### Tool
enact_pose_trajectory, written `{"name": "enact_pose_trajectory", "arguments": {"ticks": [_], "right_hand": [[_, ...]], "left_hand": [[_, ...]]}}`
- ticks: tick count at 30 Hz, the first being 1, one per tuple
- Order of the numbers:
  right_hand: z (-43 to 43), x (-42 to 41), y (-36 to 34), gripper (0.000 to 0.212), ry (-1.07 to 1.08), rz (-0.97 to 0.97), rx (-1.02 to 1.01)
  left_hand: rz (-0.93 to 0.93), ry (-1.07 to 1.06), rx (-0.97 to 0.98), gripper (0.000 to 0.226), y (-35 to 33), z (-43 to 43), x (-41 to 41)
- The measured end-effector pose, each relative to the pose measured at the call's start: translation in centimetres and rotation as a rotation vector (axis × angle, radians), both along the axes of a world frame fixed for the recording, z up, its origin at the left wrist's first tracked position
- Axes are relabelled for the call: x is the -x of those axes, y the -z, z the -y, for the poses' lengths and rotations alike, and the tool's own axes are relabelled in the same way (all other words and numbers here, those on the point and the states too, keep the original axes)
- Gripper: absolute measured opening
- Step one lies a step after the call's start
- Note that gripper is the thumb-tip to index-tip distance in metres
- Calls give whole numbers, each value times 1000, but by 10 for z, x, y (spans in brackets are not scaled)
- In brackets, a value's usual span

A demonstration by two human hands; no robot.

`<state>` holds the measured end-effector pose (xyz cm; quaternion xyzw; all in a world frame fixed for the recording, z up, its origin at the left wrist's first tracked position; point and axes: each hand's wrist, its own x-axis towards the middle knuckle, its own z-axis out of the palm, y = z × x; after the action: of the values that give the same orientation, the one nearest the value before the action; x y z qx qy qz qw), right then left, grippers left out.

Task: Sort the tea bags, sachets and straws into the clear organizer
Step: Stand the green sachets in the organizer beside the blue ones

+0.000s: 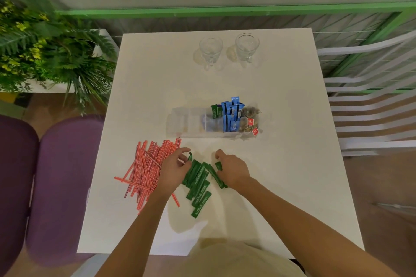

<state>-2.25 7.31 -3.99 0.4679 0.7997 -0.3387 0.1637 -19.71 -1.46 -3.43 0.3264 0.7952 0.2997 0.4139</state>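
A loose heap of green sachets (pixel 200 186) lies on the white table (pixel 281 186) in front of me. My left hand (pixel 174 167) curls over the heap's left top and pinches one green sachet between thumb and fingers. My right hand (pixel 233 170) grips green sachets at the heap's right side. A pile of red striped straws (pixel 146 166) lies to the left, partly under my left wrist. Behind them stands the clear organizer (pixel 186 123), holding blue sachets (pixel 231 114), a few green ones (pixel 215 111) and tea bags (pixel 249 119) with red tags at its right end.
Two clear glass mugs (pixel 210 50) (pixel 246 48) stand at the table's far side. Plants (pixel 49 51) fill the left, purple seats (pixel 63 175) sit beside the table's left edge, and white chairs (pixel 371 101) stand on the right.
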Motion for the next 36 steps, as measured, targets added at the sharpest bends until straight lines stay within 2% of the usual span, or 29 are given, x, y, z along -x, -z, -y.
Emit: {"name": "enact_pose_trajectory", "arguments": {"ticks": [5, 9, 15, 20, 24, 29, 33, 36], "right_hand": [[0, -1, 2, 19, 24, -18, 35], [-4, -4, 5, 18, 85, -38, 71], [-17, -15, -4, 9, 300, -268, 221], [-26, -23, -18, 8, 379, -400, 287], [-31, -25, -25, 5, 415, -436, 294], [-43, -22, -42, 7, 384, -498, 254], [-69, -10, -70, 5, 343, -575, 187], [-98, 6, -93, 6, 310, -618, 82]], "left_hand": [[125, 11, -9, 27, -9, -3, -6], [180, 18, 11, 23, -10, -5, -9], [350, 1, -8, 33, -12, -6, -16], [434, -94, -23, 19, -11, -5, -23], [364, -128, -28, 11, -17, -11, -30], [292, -120, -75, 24, -27, -32, -22], [261, -100, -165, 26, -46, -68, -7], [162, -68, -260, 26, -58, -99, 6]]}}
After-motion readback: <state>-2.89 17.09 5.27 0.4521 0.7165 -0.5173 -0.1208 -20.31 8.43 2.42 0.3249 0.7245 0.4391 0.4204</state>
